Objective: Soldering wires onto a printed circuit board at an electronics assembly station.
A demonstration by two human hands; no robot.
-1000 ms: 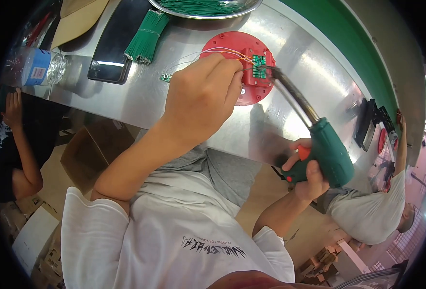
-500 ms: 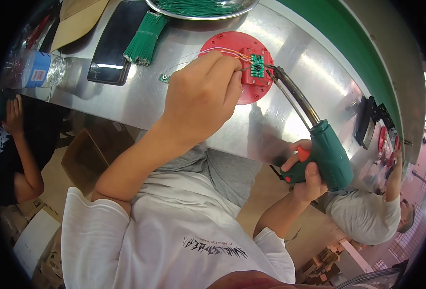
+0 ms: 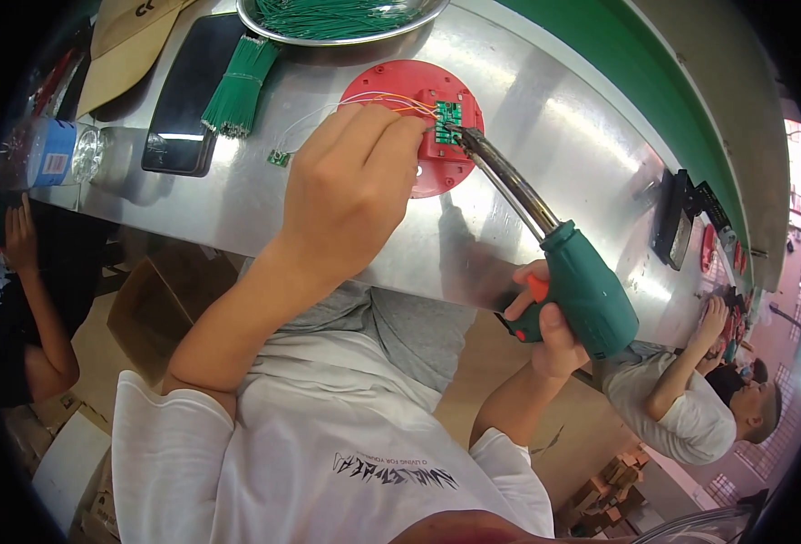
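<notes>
Head view, looking down at a steel workbench [image 3: 545,154]. Left hand [image 3: 350,195] pinching thin wires at a small green circuit board [image 3: 448,121], seated on a red round disc [image 3: 414,122] at the bench's far middle. Right hand [image 3: 545,331], near right, clamped around a green soldering gun [image 3: 582,295], metal tip touching the board. Far left: bundle of green wires [image 3: 237,77], black phone [image 3: 187,95], clear bottle with blue label [image 3: 56,156]. Brown cardboard boxes [image 3: 146,308] below the bench, left.

Left hand [image 3: 350,195] fingers now slightly lower, clear of the green board [image 3: 448,121].
</notes>
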